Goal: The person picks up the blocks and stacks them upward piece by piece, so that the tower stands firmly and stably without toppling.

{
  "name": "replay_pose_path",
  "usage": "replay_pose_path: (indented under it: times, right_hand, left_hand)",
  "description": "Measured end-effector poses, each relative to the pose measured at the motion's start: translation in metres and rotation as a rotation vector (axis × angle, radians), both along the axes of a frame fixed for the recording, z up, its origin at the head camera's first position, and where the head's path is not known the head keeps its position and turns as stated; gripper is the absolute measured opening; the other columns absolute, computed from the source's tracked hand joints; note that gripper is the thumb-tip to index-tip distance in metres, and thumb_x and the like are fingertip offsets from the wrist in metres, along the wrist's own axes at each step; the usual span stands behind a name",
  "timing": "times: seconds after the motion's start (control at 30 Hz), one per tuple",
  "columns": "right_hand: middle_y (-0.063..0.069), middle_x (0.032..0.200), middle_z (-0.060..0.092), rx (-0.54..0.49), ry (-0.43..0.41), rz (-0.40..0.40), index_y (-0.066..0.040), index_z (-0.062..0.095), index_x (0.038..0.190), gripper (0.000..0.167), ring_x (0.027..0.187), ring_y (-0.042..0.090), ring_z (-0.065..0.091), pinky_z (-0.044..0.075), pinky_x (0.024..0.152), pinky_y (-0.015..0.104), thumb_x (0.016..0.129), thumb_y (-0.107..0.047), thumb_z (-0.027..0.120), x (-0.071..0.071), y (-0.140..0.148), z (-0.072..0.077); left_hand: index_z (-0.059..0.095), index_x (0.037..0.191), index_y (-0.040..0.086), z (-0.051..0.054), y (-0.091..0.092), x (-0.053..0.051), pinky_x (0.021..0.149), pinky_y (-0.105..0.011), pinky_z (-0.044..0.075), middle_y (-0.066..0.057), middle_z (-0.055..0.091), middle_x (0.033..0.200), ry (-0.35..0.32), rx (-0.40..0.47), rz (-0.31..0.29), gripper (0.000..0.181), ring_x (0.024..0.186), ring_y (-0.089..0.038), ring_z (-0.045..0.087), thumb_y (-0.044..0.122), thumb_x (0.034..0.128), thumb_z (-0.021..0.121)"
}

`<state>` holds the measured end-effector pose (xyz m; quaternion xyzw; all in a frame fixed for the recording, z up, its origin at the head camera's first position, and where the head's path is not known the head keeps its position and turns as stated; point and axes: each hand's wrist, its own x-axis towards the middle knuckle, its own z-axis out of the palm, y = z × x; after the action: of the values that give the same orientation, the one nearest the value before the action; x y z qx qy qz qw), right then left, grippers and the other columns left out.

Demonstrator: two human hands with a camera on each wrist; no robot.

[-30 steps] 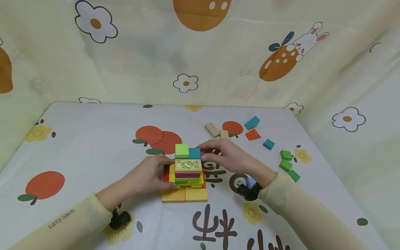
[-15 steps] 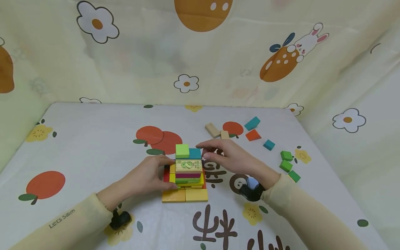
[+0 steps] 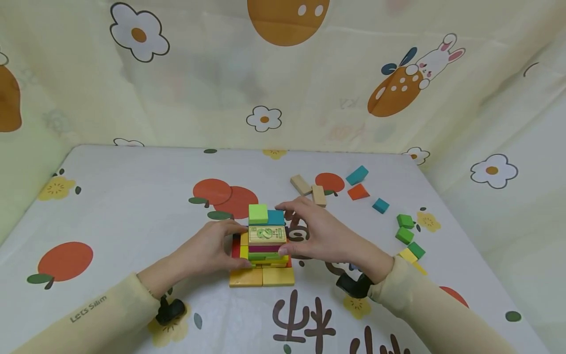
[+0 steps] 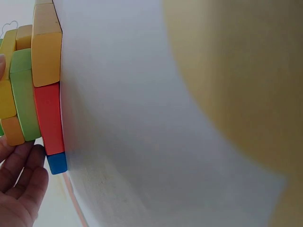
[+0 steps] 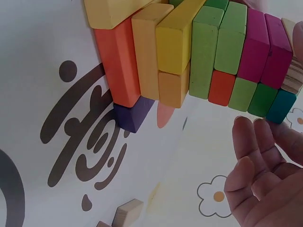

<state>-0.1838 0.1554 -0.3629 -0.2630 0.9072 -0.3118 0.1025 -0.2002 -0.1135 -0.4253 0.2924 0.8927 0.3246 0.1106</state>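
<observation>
A layered stack of coloured wooden blocks (image 3: 267,255) stands mid-table. A block printed with a green picture (image 3: 267,235) lies on its front top; a light green block (image 3: 258,214) and a teal block (image 3: 276,217) show behind it. My left hand (image 3: 212,247) holds the stack's left side, thumb at the front and fingers at the rear; the left wrist view shows fingertips (image 4: 35,151) behind it. Round the right side curves my right hand (image 3: 320,231). Its thumb rests by the front corner, and a finger is beside the teal end block (image 5: 281,106) in the right wrist view.
Two plain wooden blocks (image 3: 300,185) lie behind my right hand. Farther right are loose blue (image 3: 356,174), orange (image 3: 358,191) and green blocks (image 3: 404,235), with yellow ones (image 3: 408,254) near my right sleeve. A patterned cloth covers the table; a curtain (image 3: 199,88) hangs behind.
My right thumb has slid from beside the teal block to the stack's front right corner, and the hand has shifted slightly toward me. My left hand keeps its place.
</observation>
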Motion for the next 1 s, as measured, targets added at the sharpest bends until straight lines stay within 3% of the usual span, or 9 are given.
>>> replay_pose_path:
  times: [0.8, 1.0]
  right_hand:
    - [0.001, 0.128, 0.062, -0.001, -0.01, 0.005, -0.01, 0.05, 0.144, 0.072, 0.105, 0.016, 0.058, 0.057, 0.07, 0.026, 0.084, -0.032, 0.085, -0.0018, 0.0012, -0.0012]
    - [0.0, 0.129, 0.062, -0.009, -0.012, 0.019, -0.01, 0.048, 0.145, 0.074, 0.107, 0.016, 0.058, 0.06, 0.075, 0.037, 0.084, -0.032, 0.085, -0.0025, 0.0022, -0.0018]
  left_hand:
    - [0.066, 0.132, 0.001, -0.0016, 0.0006, -0.0004, 0.103, -0.048, 0.055, -0.009, 0.07, 0.126, -0.023, -0.001, 0.021, 0.071, 0.119, -0.026, 0.062, 0.036, 0.0754, 0.091]
    - [0.063, 0.135, 0.001, -0.0025, 0.0001, -0.0002, 0.104, -0.049, 0.055, -0.009, 0.07, 0.128, -0.034, 0.012, 0.02, 0.075, 0.12, -0.028, 0.064, 0.036, 0.0752, 0.091]
